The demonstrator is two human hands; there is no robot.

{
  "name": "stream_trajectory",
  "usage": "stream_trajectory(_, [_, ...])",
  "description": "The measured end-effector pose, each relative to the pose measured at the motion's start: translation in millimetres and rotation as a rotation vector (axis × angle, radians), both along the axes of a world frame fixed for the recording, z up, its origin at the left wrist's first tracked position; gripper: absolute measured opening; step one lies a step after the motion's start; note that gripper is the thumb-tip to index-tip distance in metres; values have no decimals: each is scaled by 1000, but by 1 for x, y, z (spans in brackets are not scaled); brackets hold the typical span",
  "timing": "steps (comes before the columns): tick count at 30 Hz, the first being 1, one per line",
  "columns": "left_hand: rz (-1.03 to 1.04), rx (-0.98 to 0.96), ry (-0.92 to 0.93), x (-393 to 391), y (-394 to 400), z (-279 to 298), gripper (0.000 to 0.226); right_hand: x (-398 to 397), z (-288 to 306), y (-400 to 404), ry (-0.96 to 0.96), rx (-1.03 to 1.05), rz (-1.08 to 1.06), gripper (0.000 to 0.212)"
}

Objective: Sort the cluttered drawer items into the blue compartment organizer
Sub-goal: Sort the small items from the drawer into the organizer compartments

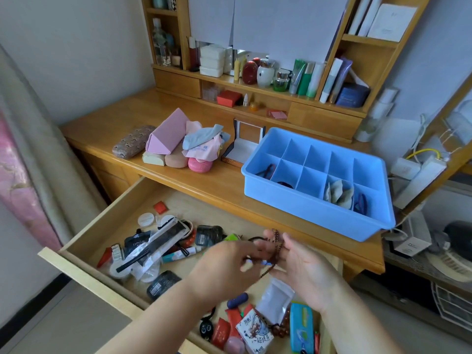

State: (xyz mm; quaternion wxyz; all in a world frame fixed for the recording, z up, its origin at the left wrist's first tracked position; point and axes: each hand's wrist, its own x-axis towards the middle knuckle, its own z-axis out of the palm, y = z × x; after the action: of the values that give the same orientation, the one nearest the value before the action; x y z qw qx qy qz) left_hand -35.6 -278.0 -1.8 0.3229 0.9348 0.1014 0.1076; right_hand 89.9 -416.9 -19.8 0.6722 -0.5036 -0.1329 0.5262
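We hold both hands over the open drawer [84,241]. R hand [304,274], palm up, fingers curled, grips a dark brown bead string [277,245] w/ a black hair tie [252,238] beside it. L hand [224,272] is blurred; it pinches at the same beads. Blue organizer [301,208] sits on the desk [122,118] just behind, a few compartments w/ items already. Clutter fills the drawer.

Our left hand [224,269] is motion-blurred, so we cannot tell its grip. Our forearms hide part of the drawer [84,267] clutter, and the bottom edge cuts off the green packet [301,328].
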Motion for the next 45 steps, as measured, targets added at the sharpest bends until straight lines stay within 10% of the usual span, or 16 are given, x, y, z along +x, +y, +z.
stream_trajectory(7, [268,-222,10,20,25,-2,13,4,0,-14,-12,-118,7,28])
stream_trajectory(14, [838,-1724,-173,-15,69,-64,30,9,-9,-21,367,-103,-340,27])
stream_trajectory(19, [706,-1486,-18,-2,23,-60,37,1,-12,-1,395,-16,-472,21])
stream_trajectory(23, [276,-286,79,-6,10,-39,20,6,-9,1,199,12,-339,16])
stream_trajectory(25, [-42,21,37,-2,-2,-19,12,3,-9,1,26,-65,-170,32])
stream_trajectory(30, [44,-231,-48,24,-6,5,19,-10,-2,0,-76,-85,85,34])
stream_trajectory(36, [622,-1417,-39,20,36,-31,14,-3,5,-6,245,59,-126,21])
stream_trajectory(39, [631,-1712,-49,12,23,-47,29,-8,0,4,398,66,-320,13])
stream_trajectory(42, [543,-1646,-52,9,2,-45,26,-14,-4,13,423,67,-448,9])
stream_trajectory(45, [270,-550,56,2,-7,-38,21,-13,-4,14,311,76,-414,12])
